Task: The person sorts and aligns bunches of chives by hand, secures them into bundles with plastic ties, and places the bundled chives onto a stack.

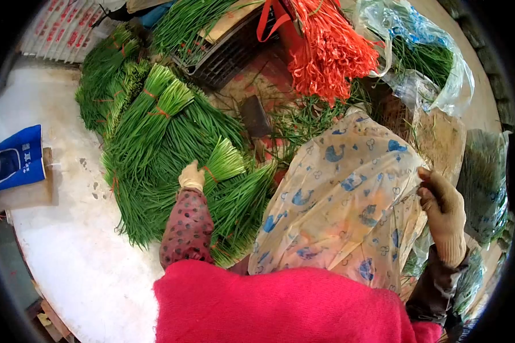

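A light glove covers my left hand [191,176], which rests against the pile of green stalks [154,148], just left of a bundle with pale cut ends [224,160] and a red tie. Its fingers are bent and partly hidden, so its grip cannot be made out. At the right, my right hand [444,206], in a tan glove, has its thumb and fingers apart beside the edge of a plastic sheet patterned with blue whales [343,194]. The sheet lies spread in front of my body. Other tied bundles [169,94] lie on the pile, pale ends up.
Red ties [332,51] hang at the top centre, beside a black crate [223,63]. A clear bag of greens [423,57] is at the top right. A dark block [255,116] lies mid-table among loose stalks. A blue bag [17,160] is at the far left.
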`<action>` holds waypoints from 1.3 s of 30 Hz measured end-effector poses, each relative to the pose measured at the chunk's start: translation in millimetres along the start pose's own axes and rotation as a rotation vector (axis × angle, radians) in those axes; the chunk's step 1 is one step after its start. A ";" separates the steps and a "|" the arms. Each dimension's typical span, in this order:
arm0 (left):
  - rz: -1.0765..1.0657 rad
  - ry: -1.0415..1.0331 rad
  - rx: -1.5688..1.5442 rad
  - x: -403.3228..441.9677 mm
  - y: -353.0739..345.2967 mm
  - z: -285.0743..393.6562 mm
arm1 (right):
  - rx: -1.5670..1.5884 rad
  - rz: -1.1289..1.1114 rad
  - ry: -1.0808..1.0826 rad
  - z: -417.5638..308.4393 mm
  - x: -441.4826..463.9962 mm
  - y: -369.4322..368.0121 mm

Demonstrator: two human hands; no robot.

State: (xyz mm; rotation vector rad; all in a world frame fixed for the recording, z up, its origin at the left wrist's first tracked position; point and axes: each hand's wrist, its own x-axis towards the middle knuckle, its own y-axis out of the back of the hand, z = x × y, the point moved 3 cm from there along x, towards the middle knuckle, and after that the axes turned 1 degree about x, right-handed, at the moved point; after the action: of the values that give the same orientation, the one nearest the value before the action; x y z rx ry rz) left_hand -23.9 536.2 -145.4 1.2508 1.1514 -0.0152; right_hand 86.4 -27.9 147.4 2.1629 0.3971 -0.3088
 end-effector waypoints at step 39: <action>0.376 0.004 -0.611 86.2 8.6 39.7 | -0.121 -0.264 0.108 -79.6 15.9 -57.6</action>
State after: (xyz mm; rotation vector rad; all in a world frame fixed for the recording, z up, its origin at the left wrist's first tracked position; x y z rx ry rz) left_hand 49.0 558.1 -202.8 0.8937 0.8156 0.5793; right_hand 84.5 71.6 145.0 2.0151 0.7474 -0.3062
